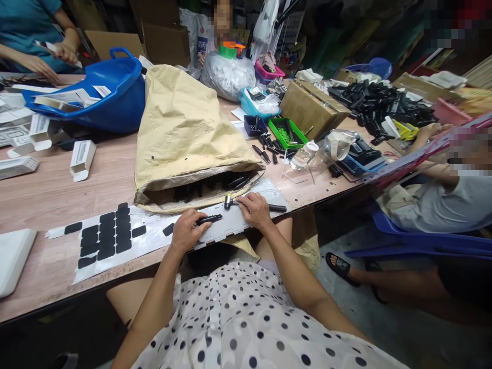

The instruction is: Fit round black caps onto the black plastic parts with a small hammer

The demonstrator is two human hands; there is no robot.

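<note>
Polka-dotted clothing [230, 318] sits nearest. Over the grey board [234, 221] at the counter's [109, 179] edge, the left hand [187, 229] has its fingers around a black tube [210, 219], the right hand [254, 211] around a hammer [228, 202]; a glancing blow could bruise the left fingers.

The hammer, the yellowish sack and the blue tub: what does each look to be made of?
Hammer: probably a metal head, from its bright silvery glint; the dull black handle could be rubber or plastic.
Sack: matte, likely heavy paper or paper-faced woven plastic, given its stiff creases and paler lining; I can't tell which.
Blue tub: most likely moulded plastic, smooth and slightly glossy, with uniform colour.
</note>
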